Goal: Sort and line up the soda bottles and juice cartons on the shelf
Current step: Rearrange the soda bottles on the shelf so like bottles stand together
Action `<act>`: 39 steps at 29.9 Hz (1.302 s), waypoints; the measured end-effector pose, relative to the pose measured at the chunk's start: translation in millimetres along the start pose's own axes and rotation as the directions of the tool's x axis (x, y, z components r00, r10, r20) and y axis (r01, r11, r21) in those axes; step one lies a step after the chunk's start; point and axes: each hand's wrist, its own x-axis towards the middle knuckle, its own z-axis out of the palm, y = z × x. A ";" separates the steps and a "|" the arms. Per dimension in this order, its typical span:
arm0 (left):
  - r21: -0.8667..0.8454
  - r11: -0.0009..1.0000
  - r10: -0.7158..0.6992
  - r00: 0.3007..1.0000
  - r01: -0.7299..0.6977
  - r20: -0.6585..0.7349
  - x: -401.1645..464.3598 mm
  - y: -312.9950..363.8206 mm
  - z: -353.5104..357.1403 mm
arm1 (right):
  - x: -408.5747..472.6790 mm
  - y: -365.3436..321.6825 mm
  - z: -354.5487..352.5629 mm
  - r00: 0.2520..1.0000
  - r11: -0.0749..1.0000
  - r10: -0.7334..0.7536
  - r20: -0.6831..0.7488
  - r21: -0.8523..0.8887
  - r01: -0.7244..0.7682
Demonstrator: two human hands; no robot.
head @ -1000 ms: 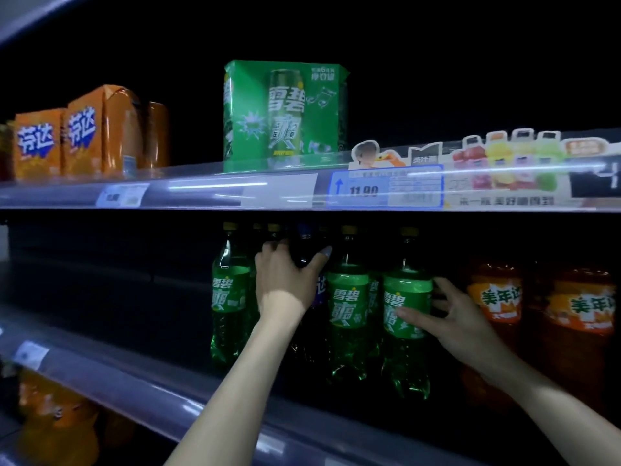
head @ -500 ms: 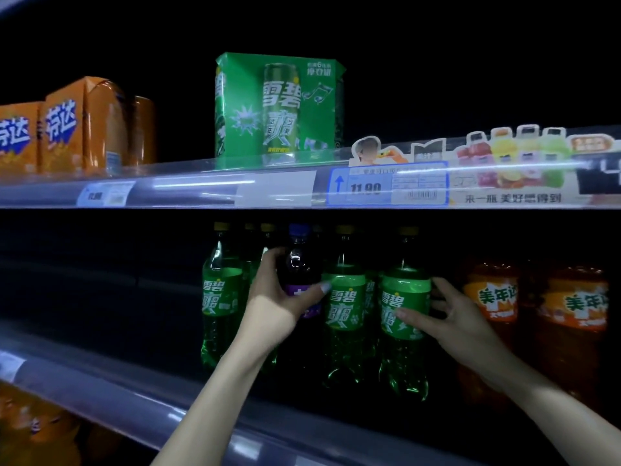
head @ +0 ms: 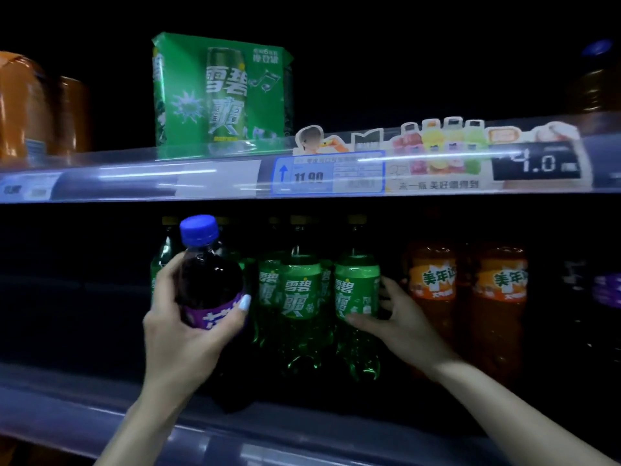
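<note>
My left hand (head: 181,327) grips a dark soda bottle (head: 210,280) with a blue cap and purple label, held in front of the green bottles on the middle shelf. Several green soda bottles (head: 299,294) stand in a group there. My right hand (head: 400,317) wraps the rightmost green bottle (head: 356,290) from its right side. Two orange soda bottles (head: 433,280) stand to the right. A green multi-pack of cans (head: 221,95) sits on the upper shelf, with orange packs (head: 23,105) at its left end.
The upper shelf's edge (head: 218,179) carries price tags and a promo strip. The middle shelf's front rail (head: 84,415) runs below my arms. A purple-labelled bottle (head: 608,290) shows at the far right. Another dark bottle (head: 594,82) stands on the upper shelf's right end.
My left hand has pulled the dark purple-labelled bottle out from among the green bottles, toward me and to the left. My right hand stays on the rightmost green bottle.
</note>
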 end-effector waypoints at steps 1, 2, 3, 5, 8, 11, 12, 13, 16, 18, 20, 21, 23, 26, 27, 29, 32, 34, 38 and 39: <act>0.008 1.000 0.022 1.000 -0.022 0.001 -2.8 4.0 -1.6 | -1.6 0.4 0.4 1.000 1.000 0.012 -0.011 -0.016 -0.012; 0.010 0.999 0.043 0.999 -0.043 0.005 -5.4 8.4 -1.6 | -3.8 0.8 0.7 1.000 0.999 0.021 -0.023 -0.030 -0.022; 0.001 0.998 0.062 0.998 -0.062 0.010 -7.3 12.3 -0.5 | -6.6 0.6 0.7 0.999 0.999 0.023 -0.043 -0.037 -0.025; -0.046 0.995 0.085 0.996 -0.084 0.023 -10.3 21.0 4.9 | -15.0 -2.7 -0.3 0.995 0.999 0.007 -0.101 -0.049 -0.012; -0.113 0.987 0.119 0.991 -0.112 0.061 -17.0 37.5 19.9 | -35.7 -10.6 -11.0 0.987 0.997 -0.068 -0.142 -0.036 0.064; -0.166 0.979 0.143 0.981 -0.121 0.130 -28.2 63.5 43.5 | -61.3 -15.1 -29.0 0.989 0.985 -0.151 0.001 -0.084 0.151; -0.184 0.975 0.153 0.975 -0.123 0.159 -32.8 73.4 53.0 | -69.3 -15.4 -35.4 0.984 0.981 -0.161 0.071 -0.102 0.168; -0.204 0.971 0.161 0.969 -0.121 0.189 -37.3 83.7 63.0 | -76.6 -16.6 -42.1 0.978 0.979 -0.165 0.126 -0.098 0.178; -0.256 0.962 0.162 0.951 -0.093 0.262 -49.2 113.4 94.7 | -92.7 -18.9 -64.0 0.966 0.988 -0.145 0.214 -0.011 0.151; -0.294 0.955 0.127 0.947 -0.037 0.295 -55.7 127.5 114.7 | -97.0 -18.3 -75.6 0.973 0.990 -0.139 0.185 0.027 0.136; -0.332 0.943 0.079 0.944 0.034 0.321 -60.3 136.8 131.7 | -98.1 -13.3 -86.0 0.984 0.990 -0.134 0.116 0.062 0.127; -0.348 0.936 0.063 0.940 0.062 0.336 -62.1 141.3 139.0 | -99.2 -11.5 -91.9 0.988 0.990 -0.130 0.088 0.065 0.125; -0.367 0.924 0.048 0.924 0.102 0.379 -64.8 149.4 152.3 | -102.0 -7.4 -104.8 0.992 0.992 -0.119 0.050 0.057 0.117; -0.371 0.912 0.015 0.889 0.175 0.457 -68.4 156.5 169.1 | -108.5 -3.0 -125.5 0.993 0.992 -0.116 0.000 0.052 0.116; -0.364 0.909 0.006 0.868 0.202 0.496 -70.2 157.9 174.8 | -111.1 -0.2 -132.6 0.994 0.993 -0.112 -0.018 0.045 0.113; -0.344 0.904 -0.007 0.812 0.255 0.584 -75.4 159.5 183.8 | -118.6 4.8 -147.6 0.995 0.995 -0.094 -0.044 0.027 0.095; -0.411 0.829 -0.021 0.757 0.378 0.653 -83.3 158.7 192.2 | -132.0 12.3 -178.1 0.995 0.997 -0.067 -0.072 0.020 0.069; -0.403 0.806 -0.072 0.748 0.433 0.660 -85.8 157.6 198.2 | -139.7 17.1 -202.9 0.992 0.998 -0.058 -0.108 -0.004 0.058; -0.343 0.810 -0.135 0.719 0.476 0.681 -95.2 160.9 224.7 | -158.4 30.6 -255.5 0.977 0.999 -0.017 -0.211 -0.051 0.006; -0.322 0.829 -0.122 0.710 0.457 0.694 -98.4 165.1 234.9 | -164.4 33.2 -268.1 0.972 0.998 -0.003 -0.237 -0.068 -0.014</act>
